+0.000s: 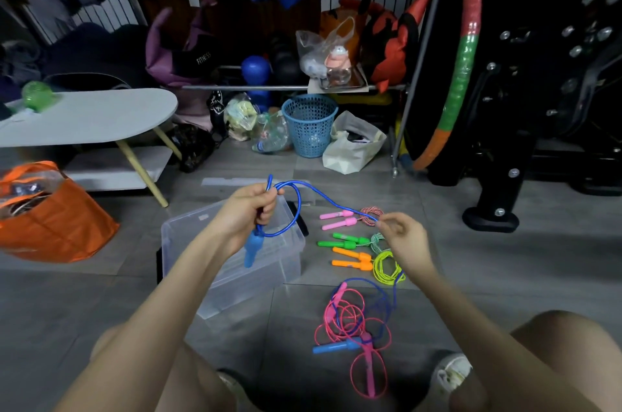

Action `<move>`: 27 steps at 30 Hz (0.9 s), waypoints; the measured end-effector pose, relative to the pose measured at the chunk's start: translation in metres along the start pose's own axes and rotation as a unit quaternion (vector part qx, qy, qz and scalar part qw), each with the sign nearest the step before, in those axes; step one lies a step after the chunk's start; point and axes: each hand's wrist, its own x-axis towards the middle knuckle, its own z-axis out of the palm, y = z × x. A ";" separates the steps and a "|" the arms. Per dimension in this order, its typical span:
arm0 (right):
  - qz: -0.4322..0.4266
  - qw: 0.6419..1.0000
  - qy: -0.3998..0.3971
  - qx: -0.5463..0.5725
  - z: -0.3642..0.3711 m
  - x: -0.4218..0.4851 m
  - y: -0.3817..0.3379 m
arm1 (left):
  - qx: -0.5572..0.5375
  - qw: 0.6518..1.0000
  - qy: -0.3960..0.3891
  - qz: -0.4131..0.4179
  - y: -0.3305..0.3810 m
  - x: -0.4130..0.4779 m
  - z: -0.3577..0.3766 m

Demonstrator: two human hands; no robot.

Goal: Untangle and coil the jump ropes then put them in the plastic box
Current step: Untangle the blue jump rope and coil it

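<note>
Mid-frame, our left grip (249, 209) is clutching loops of the blue jump rope (250, 248) over the plastic box (276, 273), while our right grip (404, 236) is pinching its cord; the pink rope (370, 374) is lying on the floor (471, 277), lower right.

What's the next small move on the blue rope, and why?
Probably the right hand should carry its pinched stretch to the left hand as another loop. The left hand grips loops of the blue jump rope, one blue handle hanging over the plastic box; the rest trails towards the second blue handle, tangled in the pink jump rope.
</note>
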 end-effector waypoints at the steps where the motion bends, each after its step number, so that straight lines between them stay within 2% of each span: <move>1: -0.051 0.995 0.021 -0.083 0.005 -0.002 -0.009 | 0.015 1.000 0.011 0.010 -0.002 -0.001 0.003; 3: -0.138 0.954 -0.005 -0.266 0.017 -0.004 -0.027 | 0.029 0.999 0.026 0.020 -0.003 -0.002 0.009; 6: -0.252 0.832 -0.129 -0.476 0.040 -0.008 -0.041 | 0.030 0.999 0.028 0.026 -0.003 -0.005 0.021; 7: -0.280 0.799 -0.164 -0.507 0.044 -0.010 -0.047 | 0.032 0.999 0.027 0.026 -0.003 -0.006 0.023; 9: -0.334 0.783 -0.206 -0.482 0.044 -0.012 -0.051 | 0.037 0.999 0.024 0.015 -0.003 -0.009 0.026; 12: -0.347 0.812 -0.229 -0.409 0.035 -0.018 -0.067 | 0.033 0.999 0.013 -0.009 -0.004 -0.015 0.027; 14: -0.322 0.838 -0.230 -0.375 0.027 -0.014 -0.079 | 0.036 0.999 0.004 -0.016 -0.006 -0.017 0.028; 17: -0.266 0.874 -0.274 -0.300 0.021 -0.007 -0.088 | 0.033 0.999 0.005 -0.012 -0.007 -0.018 0.032; 22: -0.202 0.910 -0.307 -0.191 0.018 -0.005 -0.088 | 0.056 0.998 0.001 0.016 -0.006 -0.016 0.039; 27: -0.159 0.923 -0.338 -0.087 0.017 -0.012 -0.095 | 0.133 0.991 -0.021 0.024 -0.014 -0.015 0.049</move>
